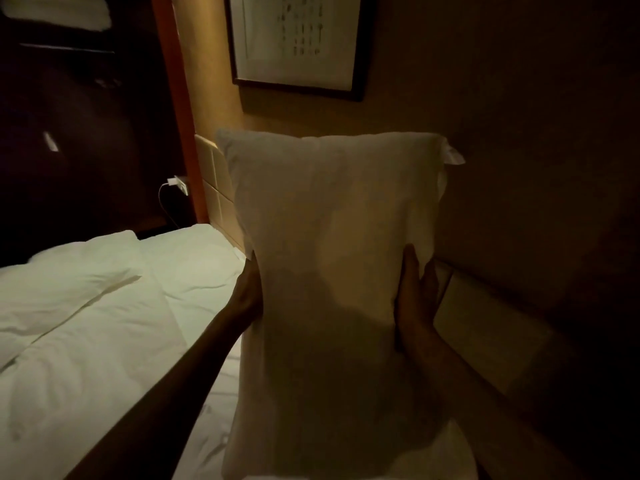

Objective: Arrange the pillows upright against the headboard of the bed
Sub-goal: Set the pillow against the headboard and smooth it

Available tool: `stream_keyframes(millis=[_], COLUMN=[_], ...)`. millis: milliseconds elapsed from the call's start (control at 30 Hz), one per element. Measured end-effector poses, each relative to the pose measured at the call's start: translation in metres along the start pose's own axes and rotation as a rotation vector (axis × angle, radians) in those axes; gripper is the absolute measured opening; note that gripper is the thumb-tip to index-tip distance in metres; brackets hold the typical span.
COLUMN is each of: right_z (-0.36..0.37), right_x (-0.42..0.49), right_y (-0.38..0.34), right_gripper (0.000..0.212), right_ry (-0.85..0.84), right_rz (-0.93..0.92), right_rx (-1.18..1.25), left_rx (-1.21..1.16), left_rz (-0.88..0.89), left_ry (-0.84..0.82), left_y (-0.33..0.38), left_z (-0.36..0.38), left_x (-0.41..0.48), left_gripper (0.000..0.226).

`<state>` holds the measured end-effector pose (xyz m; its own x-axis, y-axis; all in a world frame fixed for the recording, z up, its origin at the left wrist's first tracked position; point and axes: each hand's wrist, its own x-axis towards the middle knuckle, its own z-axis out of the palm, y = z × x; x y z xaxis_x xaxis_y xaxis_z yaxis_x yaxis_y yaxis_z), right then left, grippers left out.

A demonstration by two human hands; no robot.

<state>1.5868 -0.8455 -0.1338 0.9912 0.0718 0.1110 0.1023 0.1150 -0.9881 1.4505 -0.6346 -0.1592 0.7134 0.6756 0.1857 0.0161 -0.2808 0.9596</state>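
A white pillow (332,265) stands on end in the middle of the view, in front of the padded headboard (218,188). My left hand (247,292) presses flat against its left edge. My right hand (415,299) lies along its right edge with straight fingers pointing up. The pillow's lower end sits at the head of the bed (104,323). The room is dim, and the far sides of my hands are hidden behind the pillow.
A rumpled white duvet (69,271) covers the bed on the left. A framed picture (298,43) hangs on the wall above the pillow. A white charger with cable (176,183) is plugged in beside the headboard. Another headboard panel (485,334) shows at right.
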Motion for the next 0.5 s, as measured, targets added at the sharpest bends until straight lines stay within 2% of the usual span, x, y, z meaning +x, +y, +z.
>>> stream_keyframes(millis=[67, 167, 233, 333, 500], right_z=[0.005, 0.013, 0.017, 0.021, 0.033], right_x=[0.006, 0.012, 0.014, 0.015, 0.022], right_y=[0.017, 0.039, 0.057, 0.082, 0.129], right_gripper=[0.063, 0.084, 0.097, 0.077, 0.072], right_ry=[0.003, -0.025, -0.077, -0.156, -0.216], right_rz=[0.032, 0.112, 0.143, 0.128, 0.085], right_rx=[0.004, 0.043, 0.035, 0.017, -0.04], left_rx=[-0.042, -0.163, -0.24, -0.289, -0.283], left_rz=[-0.038, -0.07, -0.117, -0.176, -0.219], left_ry=[-0.011, 0.011, 0.013, 0.005, -0.067], left_y=[-0.009, -0.014, -0.022, -0.046, -0.096], left_z=[0.002, 0.009, 0.013, 0.016, 0.025], left_x=[0.008, 0.015, 0.023, 0.033, 0.052], left_gripper=[0.083, 0.049, 0.046, 0.049, 0.045])
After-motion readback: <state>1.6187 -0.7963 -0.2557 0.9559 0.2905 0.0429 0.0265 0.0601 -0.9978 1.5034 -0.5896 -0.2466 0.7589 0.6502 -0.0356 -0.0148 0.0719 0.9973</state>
